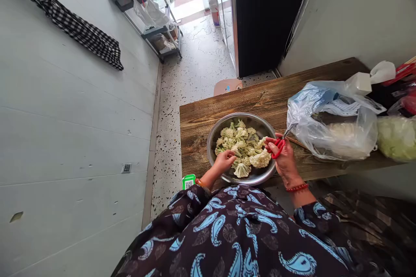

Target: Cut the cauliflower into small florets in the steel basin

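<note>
Cut cauliflower (238,143) lies in a metal bowl (264,129), with one larger piece at the side nearer the right hand (286,165). That hand's fingers are curled about red-handled scissors (277,149) (blades directed away from the bowl, toward a clear plastic bag (341,132)). The left hand (224,162) is over the cauliflower, fingers bent and close together; whether they grip a piece cannot be determined. Bowl and bag rest on a wooden table (198,132). Beyond stands a shelving rack (155,31).
</note>
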A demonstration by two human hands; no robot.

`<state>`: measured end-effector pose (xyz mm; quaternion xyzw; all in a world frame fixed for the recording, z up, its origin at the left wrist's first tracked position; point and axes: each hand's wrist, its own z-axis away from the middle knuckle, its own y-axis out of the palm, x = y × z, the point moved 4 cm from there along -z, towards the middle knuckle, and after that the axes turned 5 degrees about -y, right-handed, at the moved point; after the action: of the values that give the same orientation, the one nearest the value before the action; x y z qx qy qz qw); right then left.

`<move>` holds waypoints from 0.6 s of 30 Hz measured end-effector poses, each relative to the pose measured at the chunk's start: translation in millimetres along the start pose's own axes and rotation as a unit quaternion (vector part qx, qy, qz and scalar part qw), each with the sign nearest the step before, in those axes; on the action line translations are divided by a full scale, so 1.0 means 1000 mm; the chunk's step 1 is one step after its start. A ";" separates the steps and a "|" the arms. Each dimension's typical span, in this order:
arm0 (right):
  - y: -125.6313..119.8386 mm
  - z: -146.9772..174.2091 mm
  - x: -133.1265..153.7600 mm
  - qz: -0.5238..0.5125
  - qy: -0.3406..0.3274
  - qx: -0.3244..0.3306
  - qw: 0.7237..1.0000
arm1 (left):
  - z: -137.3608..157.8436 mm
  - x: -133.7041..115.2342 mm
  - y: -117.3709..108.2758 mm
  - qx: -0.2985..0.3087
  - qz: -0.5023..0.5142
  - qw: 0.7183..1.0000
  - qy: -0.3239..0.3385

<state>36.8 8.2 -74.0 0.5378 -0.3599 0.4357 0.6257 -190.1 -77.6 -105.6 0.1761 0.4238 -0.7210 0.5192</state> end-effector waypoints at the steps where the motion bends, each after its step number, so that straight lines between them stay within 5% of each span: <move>1: 0.001 -0.001 0.000 -0.004 0.004 0.002 1.000 | 0.002 0.001 0.004 0.012 -0.036 0.999 0.008; 10: 0.019 -0.011 0.015 0.002 -0.004 0.019 1.000 | 0.012 0.002 0.039 0.068 -0.266 0.959 0.067; 15: 0.005 0.004 0.003 0.013 0.037 -0.002 0.999 | 0.010 0.001 0.043 0.067 -0.274 0.956 0.084; 18: -0.005 0.012 -0.003 0.012 0.051 -0.014 0.999 | 0.010 -0.001 0.038 0.057 -0.195 0.974 0.104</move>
<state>40.2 -4.8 -76.3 0.5017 -0.3394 0.4649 0.6458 -153.4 -88.7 -115.8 0.1931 0.4595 -0.8093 0.3109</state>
